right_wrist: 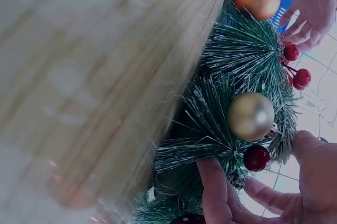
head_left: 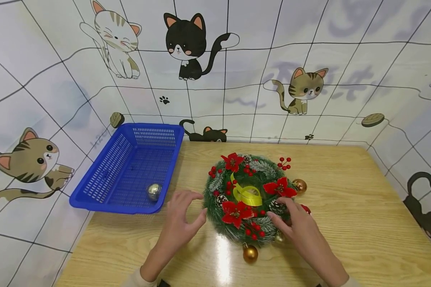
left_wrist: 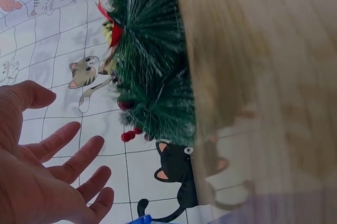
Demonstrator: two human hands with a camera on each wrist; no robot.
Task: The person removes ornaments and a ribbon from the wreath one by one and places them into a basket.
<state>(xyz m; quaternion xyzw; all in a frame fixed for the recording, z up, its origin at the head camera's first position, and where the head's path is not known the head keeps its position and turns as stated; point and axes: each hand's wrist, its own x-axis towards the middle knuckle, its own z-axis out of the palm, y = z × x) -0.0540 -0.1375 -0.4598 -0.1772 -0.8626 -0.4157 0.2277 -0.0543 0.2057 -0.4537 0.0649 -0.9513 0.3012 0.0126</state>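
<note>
A green Christmas wreath (head_left: 215, 217) lies on the table, trimmed with red poinsettias, red berries, pinecones and frosted sprigs. A yellow ribbon (head_left: 251, 196) is looped over its middle. My right hand (head_left: 301, 227) grips the wreath's right front rim, its thumb and fingers among the sprigs beside a pinecone. In the right wrist view, a pale gold bauble (right_wrist: 251, 116) and a dark red ball (right_wrist: 256, 158) sit close to those fingers. Left of the wreath, my left hand (head_left: 181, 217) holds nothing, with thumb and fingers spread apart; the left wrist view shows a gap between them and the greenery.
A blue plastic basket (head_left: 127, 209) stands at the left, with a silvery ball (head_left: 153, 191) inside. Gold-orange baubles (head_left: 250, 254) stick out around the wreath. The wooden table (head_left: 362, 215) meets a cat-patterned wall covering (head_left: 244, 79) at its back.
</note>
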